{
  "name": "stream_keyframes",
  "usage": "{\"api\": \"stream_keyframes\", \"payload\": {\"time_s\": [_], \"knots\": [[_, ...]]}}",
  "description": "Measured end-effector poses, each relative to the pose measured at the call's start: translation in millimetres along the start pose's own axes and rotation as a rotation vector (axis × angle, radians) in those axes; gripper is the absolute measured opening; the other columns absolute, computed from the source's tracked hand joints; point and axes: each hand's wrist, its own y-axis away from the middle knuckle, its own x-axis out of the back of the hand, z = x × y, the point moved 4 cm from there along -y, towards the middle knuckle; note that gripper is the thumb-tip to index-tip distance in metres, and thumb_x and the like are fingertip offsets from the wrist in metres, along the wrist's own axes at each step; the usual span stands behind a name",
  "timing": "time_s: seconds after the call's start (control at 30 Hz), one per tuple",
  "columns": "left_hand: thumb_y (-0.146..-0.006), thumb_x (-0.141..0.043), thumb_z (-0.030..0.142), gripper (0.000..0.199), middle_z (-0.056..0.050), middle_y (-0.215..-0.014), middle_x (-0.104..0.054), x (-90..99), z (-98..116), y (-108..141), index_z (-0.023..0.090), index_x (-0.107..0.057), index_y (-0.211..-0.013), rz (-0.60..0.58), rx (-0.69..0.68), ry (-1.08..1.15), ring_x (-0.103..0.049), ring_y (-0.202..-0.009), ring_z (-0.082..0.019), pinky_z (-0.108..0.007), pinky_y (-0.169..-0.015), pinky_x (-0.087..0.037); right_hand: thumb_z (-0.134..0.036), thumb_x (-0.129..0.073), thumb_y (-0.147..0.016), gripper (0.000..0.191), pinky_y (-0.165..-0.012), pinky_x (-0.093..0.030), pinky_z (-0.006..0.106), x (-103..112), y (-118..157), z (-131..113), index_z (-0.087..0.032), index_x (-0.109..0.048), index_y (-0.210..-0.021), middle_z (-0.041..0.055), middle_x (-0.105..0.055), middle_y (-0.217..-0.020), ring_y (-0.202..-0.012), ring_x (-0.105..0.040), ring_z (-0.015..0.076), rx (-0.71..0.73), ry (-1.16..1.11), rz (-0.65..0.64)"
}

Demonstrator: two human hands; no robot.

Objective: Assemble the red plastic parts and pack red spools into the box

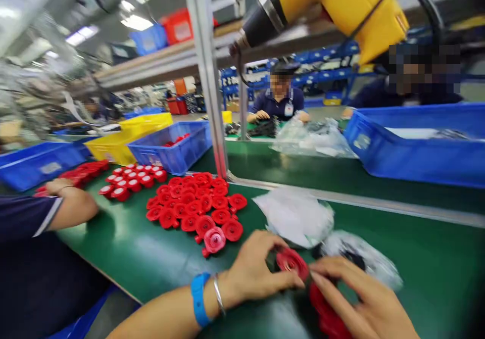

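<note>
My left hand (261,271), with a blue band and a metal bangle at the wrist, grips a round red plastic part (291,263) with a ringed hollow centre between thumb and fingers. Close to its right edge is my right hand (359,293), thumb and forefinger pinched together; whatever they hold is too small or blurred to tell. More red parts (328,313) lie under the right hand, partly covered by it. Left of my hands, a large group of similar red round parts (189,207) lies on the green table (151,263).
Clear plastic bags (295,215) lie beyond my hands. A metal post (208,76) rises at the table's back edge. Blue bins (174,149) and a yellow bin (113,144) stand at left. A co-worker's arm (71,207) reaches in there. A yellow power tool (333,10) hangs overhead.
</note>
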Motion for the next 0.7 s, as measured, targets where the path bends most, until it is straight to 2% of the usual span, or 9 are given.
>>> {"api": "stream_keyframes", "payload": {"time_s": [0.03, 0.1, 0.23, 0.33, 0.43, 0.5, 0.6, 0.7], "knots": [[-0.059, -0.086, 0.048, 0.056, -0.008, -0.101, -0.065, 3.8, 2.7, -3.1, 0.017, -0.065, -0.101, -0.010, -0.069, -0.121, -0.057, -0.097, -0.023, -0.038, -0.089, -0.046, -0.024, -0.061, -0.087, 0.007, -0.065, -0.057, 0.019, 4.7, -1.5, -0.7, -0.024, -0.067, -0.092, 0.0014, -0.071, -0.081, -0.070, -0.068, 0.0136, -0.049, 0.022, 0.030], [-0.058, -0.086, 0.044, 0.061, -0.009, -0.108, -0.061, 4.4, -0.4, -9.7, 0.018, -0.063, -0.108, -0.080, -0.118, -0.255, -0.053, -0.103, -0.025, -0.042, -0.093, -0.045, -0.022, -0.061, -0.088, 0.005, -0.066, -0.055, 0.021, 10.4, -3.7, 1.4, -0.022, -0.066, -0.090, 0.0012, -0.069, -0.078, -0.070, -0.066, 0.0130, -0.131, 0.052, 0.079], [-0.056, -0.087, 0.041, 0.066, -0.007, -0.109, -0.057, -9.3, -12.9, -11.9, 0.019, -0.061, -0.112, -0.238, -0.094, -0.357, -0.050, -0.102, -0.025, -0.042, -0.092, -0.045, -0.020, -0.059, -0.089, 0.005, -0.064, -0.051, 0.024, 10.3, -2.6, 8.2, -0.020, -0.064, -0.090, 0.0013, -0.066, -0.077, -0.069, -0.062, 0.0125, -0.220, 0.053, 0.089], [-0.063, -0.084, 0.035, 0.056, -0.006, -0.109, -0.056, -17.5, -16.8, -8.1, 0.021, -0.061, -0.113, -0.278, -0.066, -0.401, -0.050, -0.102, -0.024, -0.040, -0.090, -0.045, -0.018, -0.057, -0.090, 0.007, -0.065, -0.052, 0.025, 5.4, -2.4, 8.4, -0.019, -0.065, -0.091, 0.0026, -0.066, -0.079, -0.071, -0.062, 0.0129, -0.204, 0.042, 0.042], [-0.074, -0.075, 0.025, 0.028, -0.005, -0.109, -0.058, -19.2, -16.8, -6.3, 0.022, -0.065, -0.100, -0.268, -0.072, -0.380, -0.052, -0.103, -0.022, -0.038, -0.091, -0.045, -0.016, -0.056, -0.090, 0.010, -0.070, -0.054, 0.027, 0.1, -4.2, 6.0, -0.019, -0.066, -0.092, 0.0049, -0.066, -0.085, -0.079, -0.063, 0.0143, -0.138, 0.059, 0.000], [-0.078, -0.069, 0.017, 0.015, -0.005, -0.112, -0.059, -17.5, -14.5, -5.6, 0.020, -0.064, -0.092, -0.241, -0.090, -0.289, -0.055, -0.103, -0.020, -0.034, -0.091, -0.046, -0.014, -0.056, -0.089, 0.012, -0.070, -0.055, 0.028, -3.1, -5.1, 4.1, -0.019, -0.067, -0.092, 0.0056, -0.066, -0.086, -0.080, -0.063, 0.0150, -0.102, 0.076, -0.020], [-0.078, -0.065, 0.009, 0.015, -0.006, -0.115, -0.059, -13.0, -8.2, -3.8, 0.019, -0.061, -0.088, -0.191, -0.142, -0.129, -0.055, -0.112, -0.019, -0.031, -0.094, -0.047, -0.012, -0.057, -0.088, 0.012, -0.069, -0.054, 0.027, -5.9, -5.3, 0.2, -0.019, -0.066, -0.092, 0.0052, -0.065, -0.086, -0.079, -0.062, 0.0142, -0.086, 0.069, -0.035], [-0.076, -0.065, 0.007, 0.017, -0.008, -0.119, -0.058, -6.2, -1.0, -1.8, 0.019, -0.061, -0.087, -0.103, -0.207, -0.059, -0.050, -0.124, -0.020, -0.032, -0.100, -0.045, -0.010, -0.057, -0.087, 0.014, -0.068, -0.054, 0.026, -4.5, -4.7, -6.9, -0.018, -0.066, -0.094, 0.0055, -0.064, -0.086, -0.078, -0.062, 0.0135, -0.063, 0.039, -0.011]]}}
